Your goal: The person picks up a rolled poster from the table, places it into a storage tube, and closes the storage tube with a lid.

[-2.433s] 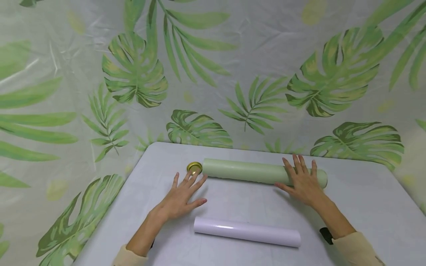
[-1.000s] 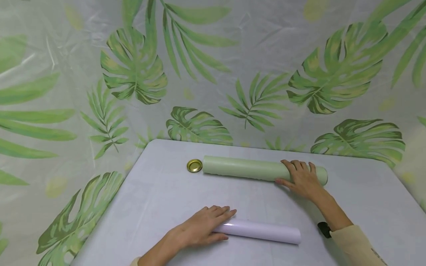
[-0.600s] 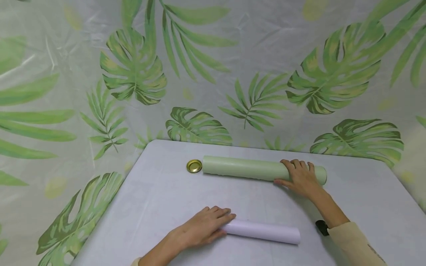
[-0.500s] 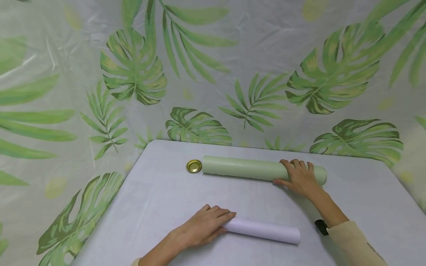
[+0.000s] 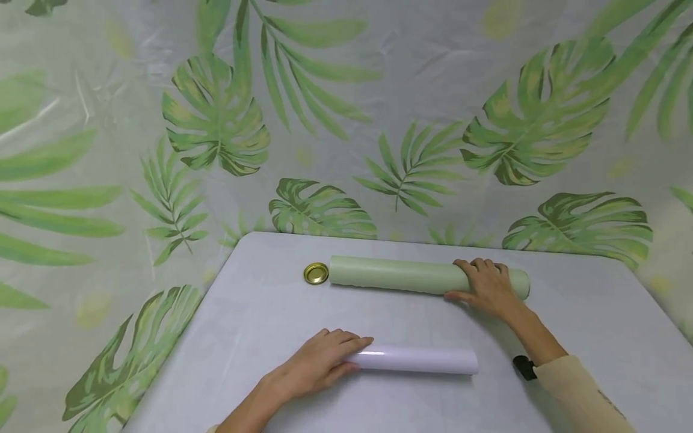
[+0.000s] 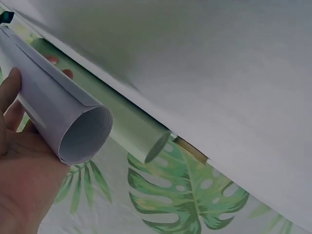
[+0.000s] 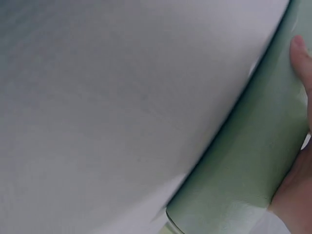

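A: Your left hand [image 5: 319,364] is curled round the left end of the white roll [image 5: 417,361]. The left wrist view shows it best: the roll's open end [image 6: 85,134] juts past your palm [image 6: 22,190], with your thumb over the top of the tube.

B: And your right hand [image 5: 487,287]?

A: It grips the green roll [image 5: 395,275] near its right end. Your fingers wrap over the far side and your thumb lies along the near side. In the right wrist view one fingertip [image 7: 302,61] presses on the green surface [image 7: 248,161].

B: Where do the two rolls lie?

A: Both lie lengthwise, left to right, on the grey table [image 5: 260,313]. The green one is toward the far edge; the white one is nearer you, shorter, well apart from the green. Whether the white roll's held end is touching the tabletop, I cannot tell.

B: Anything else near your hands?

A: A round gold lid [image 5: 316,273] sits just beside the green roll's left end. A small dark band [image 5: 524,367] shows at your right wrist, above a cream sleeve [image 5: 582,394]. Behind and around the table hangs a pale cloth printed with green leaves [image 5: 216,114].
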Action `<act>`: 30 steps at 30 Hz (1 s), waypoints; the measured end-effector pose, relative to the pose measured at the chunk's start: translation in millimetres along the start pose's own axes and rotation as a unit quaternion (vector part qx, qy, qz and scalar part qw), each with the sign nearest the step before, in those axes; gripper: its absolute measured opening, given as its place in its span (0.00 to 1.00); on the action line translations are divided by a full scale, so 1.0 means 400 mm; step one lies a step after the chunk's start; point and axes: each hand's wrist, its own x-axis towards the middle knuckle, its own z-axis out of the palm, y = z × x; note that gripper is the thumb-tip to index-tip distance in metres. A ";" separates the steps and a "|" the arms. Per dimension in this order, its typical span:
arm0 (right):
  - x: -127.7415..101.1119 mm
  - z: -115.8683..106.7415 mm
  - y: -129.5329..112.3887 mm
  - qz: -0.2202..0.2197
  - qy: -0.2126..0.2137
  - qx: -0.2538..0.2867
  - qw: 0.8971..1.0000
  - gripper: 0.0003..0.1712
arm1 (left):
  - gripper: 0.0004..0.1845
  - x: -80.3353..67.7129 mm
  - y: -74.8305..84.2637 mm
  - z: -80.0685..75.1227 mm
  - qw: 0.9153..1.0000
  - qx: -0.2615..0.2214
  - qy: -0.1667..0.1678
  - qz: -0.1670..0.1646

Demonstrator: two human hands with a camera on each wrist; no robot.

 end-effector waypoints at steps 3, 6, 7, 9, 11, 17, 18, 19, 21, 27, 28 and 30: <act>0.001 -0.003 0.009 -0.016 0.023 0.002 1.000 0.47 | 0.26 -0.012 -0.013 -0.009 1.000 -0.010 0.017 -0.001; -0.002 -0.010 0.018 -0.024 0.046 -0.006 0.999 0.47 | 0.26 -0.031 -0.028 -0.021 0.999 -0.021 0.033 -0.009; -0.004 -0.014 0.021 -0.024 0.054 -0.009 0.998 0.46 | 0.26 -0.038 -0.034 -0.024 0.999 -0.025 0.036 -0.014; -0.009 -0.023 0.024 -0.025 0.070 -0.014 0.997 0.46 | 0.26 -0.051 -0.046 -0.033 0.998 -0.032 0.043 -0.023; -0.012 -0.030 0.027 -0.032 0.086 -0.017 0.996 0.45 | 0.26 -0.065 -0.058 -0.041 0.997 -0.038 0.051 -0.033; -0.023 -0.050 0.028 -0.055 0.124 -0.027 0.990 0.45 | 0.27 -0.104 -0.090 -0.071 0.995 -0.039 0.072 -0.056; -0.028 -0.055 0.030 -0.057 0.128 -0.028 0.990 0.45 | 0.27 -0.110 -0.094 -0.076 0.995 -0.038 0.073 -0.061; -0.032 -0.062 0.032 -0.059 0.131 -0.029 0.989 0.45 | 0.27 -0.116 -0.098 -0.082 0.994 -0.036 0.074 -0.065; -0.042 -0.076 0.040 -0.063 0.137 -0.030 0.988 0.46 | 0.28 -0.129 -0.106 -0.093 0.994 -0.030 0.077 -0.077; -0.075 -0.112 0.085 -0.080 0.156 -0.034 0.984 0.47 | 0.27 -0.173 -0.130 -0.127 0.989 -0.015 0.091 -0.115; -0.083 -0.116 0.093 -0.081 0.155 -0.035 0.984 0.48 | 0.27 -0.180 -0.134 -0.133 0.988 -0.014 0.094 -0.120; -0.098 -0.123 0.108 -0.080 0.152 -0.033 0.985 0.48 | 0.27 -0.194 -0.143 -0.146 0.986 -0.009 0.099 -0.132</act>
